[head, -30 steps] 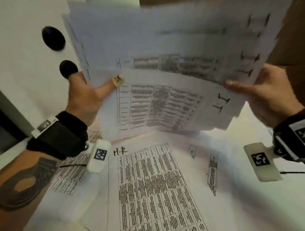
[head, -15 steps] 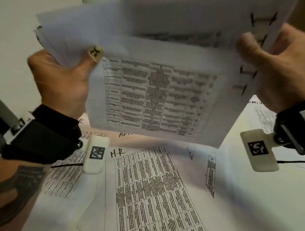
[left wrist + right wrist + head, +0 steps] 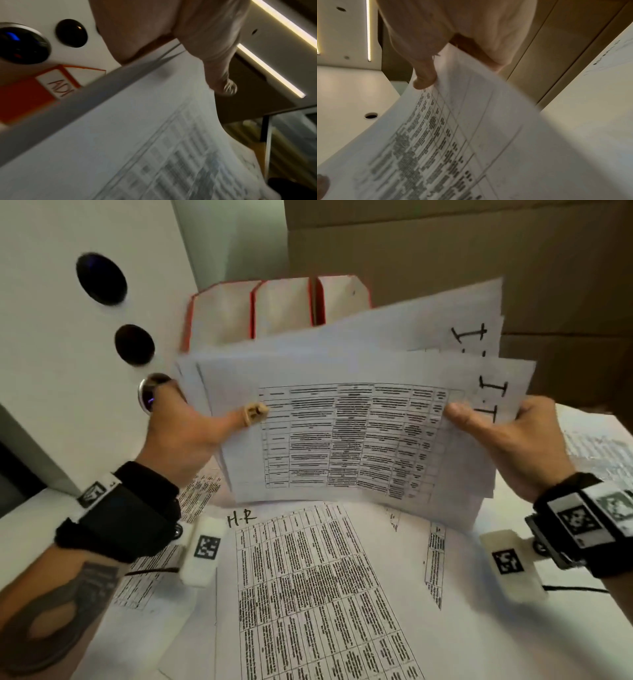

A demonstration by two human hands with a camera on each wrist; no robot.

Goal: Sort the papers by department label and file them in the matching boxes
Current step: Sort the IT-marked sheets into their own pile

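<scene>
Both hands are up off the bench holding one fanned stack of papers (image 3: 346,419) between them. The left hand (image 3: 181,436) grips the stack's left edge, thumb laid across the top sheet and the rest of the fingers hidden behind the paper. The right hand (image 3: 507,446) pinches the right edge the same way, thumb on top. The sheets aren't squared up — the right corners splay out and a handwritten "I.T" shows on at least three of them. The top sheet is a printed table, text too small to read.

Right behind the stack sit three orange file boxes (image 3: 281,306) side by side, openings facing the camera. In the left wrist view one orange box (image 3: 25,97) has a white label starting "AD" and the rest is cut off by the paper edge.

Under the held stack, more printed sheets are spread over the white bench (image 3: 20,525), overlapping each other. The closest one is an H.R sheet (image 3: 308,594), marked by hand at its top left corner. On the left stands a white panel (image 3: 61,371) with round dark buttons, and brown cardboard boxes (image 3: 479,251) are at the back.
</scene>
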